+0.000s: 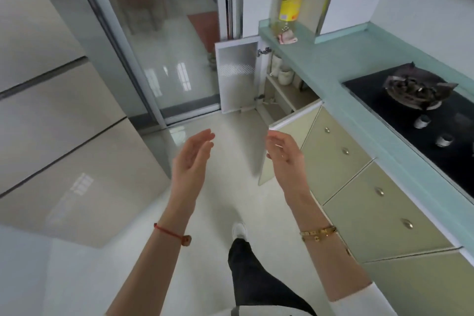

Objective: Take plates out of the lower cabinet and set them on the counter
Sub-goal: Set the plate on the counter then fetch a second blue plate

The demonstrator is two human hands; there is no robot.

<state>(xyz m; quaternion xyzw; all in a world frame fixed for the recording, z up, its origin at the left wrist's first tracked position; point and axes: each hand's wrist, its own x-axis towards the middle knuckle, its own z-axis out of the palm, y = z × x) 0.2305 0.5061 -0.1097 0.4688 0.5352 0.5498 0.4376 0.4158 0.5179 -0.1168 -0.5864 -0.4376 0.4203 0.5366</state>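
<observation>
The lower cabinet (282, 96) under the pale green counter (333, 59) stands with both doors swung out: a white-lined far door (237, 74) and a near yellowish door (287, 141). On its upper shelf I see pale crockery (282, 72), too small to tell plates from bowls. My left hand (191, 155) and my right hand (283, 150) are raised in front of me over the floor, palms facing each other, fingers apart, holding nothing. My right hand is just in front of the near door's edge.
A black gas hob (423, 108) with a burner is set into the counter at right. An oil bottle (288, 5) and a pink cloth (287, 38) sit at the counter's far end. Drawers (359, 187) run below. A fridge (51, 110) is on the left, a glass sliding door (154, 46) ahead.
</observation>
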